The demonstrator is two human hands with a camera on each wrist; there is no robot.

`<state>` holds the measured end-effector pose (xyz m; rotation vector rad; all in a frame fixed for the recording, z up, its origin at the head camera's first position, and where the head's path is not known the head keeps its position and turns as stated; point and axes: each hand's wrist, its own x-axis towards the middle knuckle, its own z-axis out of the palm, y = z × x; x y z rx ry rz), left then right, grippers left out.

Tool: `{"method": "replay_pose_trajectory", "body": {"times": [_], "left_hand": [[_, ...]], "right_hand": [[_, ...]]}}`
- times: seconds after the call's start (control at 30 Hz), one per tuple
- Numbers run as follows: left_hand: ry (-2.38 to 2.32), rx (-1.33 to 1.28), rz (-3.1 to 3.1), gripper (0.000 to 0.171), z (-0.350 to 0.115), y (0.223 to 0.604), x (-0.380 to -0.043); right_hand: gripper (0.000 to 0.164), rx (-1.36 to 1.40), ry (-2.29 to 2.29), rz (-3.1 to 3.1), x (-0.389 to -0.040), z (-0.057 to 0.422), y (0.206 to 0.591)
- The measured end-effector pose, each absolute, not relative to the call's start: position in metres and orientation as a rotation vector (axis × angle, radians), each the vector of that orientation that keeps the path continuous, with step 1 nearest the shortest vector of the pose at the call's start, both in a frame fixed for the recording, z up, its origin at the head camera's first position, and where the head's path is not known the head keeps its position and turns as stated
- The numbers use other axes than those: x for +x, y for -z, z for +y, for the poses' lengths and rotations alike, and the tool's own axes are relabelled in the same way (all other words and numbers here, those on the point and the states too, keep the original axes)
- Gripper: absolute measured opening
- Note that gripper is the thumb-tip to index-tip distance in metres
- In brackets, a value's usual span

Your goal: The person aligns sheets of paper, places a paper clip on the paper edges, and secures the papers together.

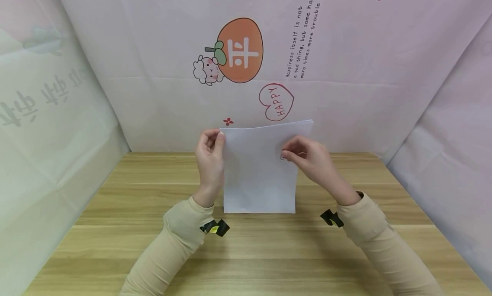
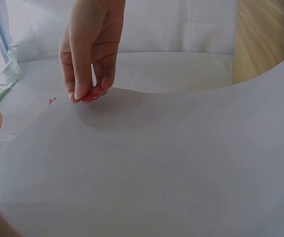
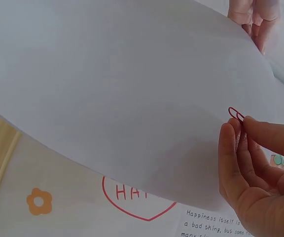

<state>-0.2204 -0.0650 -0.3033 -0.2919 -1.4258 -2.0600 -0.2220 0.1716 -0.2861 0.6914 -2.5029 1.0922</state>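
Observation:
White paper [image 1: 257, 176], seemingly more than one sheet, stands upright over the table with its lower edge at the tabletop. At its upper left corner my left hand [image 1: 209, 163] pinches the edge, thumb in front. My right hand [image 1: 312, 161] is in front of the paper's upper right part and pinches a small red paper clip [image 3: 234, 113] between thumb and fingers. In the right wrist view the clip's looped end sticks out past the fingertips, apart from the paper's edge. The left wrist view shows the paper bowed.
Under the paper lies a wood-grain table [image 1: 253, 253]. A white printed cloth [image 1: 161, 65] with an orange fruit drawing, a heart and lettering hangs behind it, and pale cloth covers both sides. Dark bands with small devices [image 1: 332, 218] sit at both wrists.

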Motion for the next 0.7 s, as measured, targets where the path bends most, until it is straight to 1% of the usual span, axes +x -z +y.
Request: {"method": "replay_pose_trajectory", "body": {"times": [0.53,0.7], "left_hand": [[2.069,-0.290,-1.424,0.011,-0.064,0.304,-0.219],[2.074,-0.293,-1.417,0.009,-0.063,0.305,-0.220]], "right_hand": [[0.011,0.761,-1.089,-2.427,-0.227,0.155,0.278],[0.012,0.767,-1.095,-2.412,-0.228,0.151,0.277]]}}
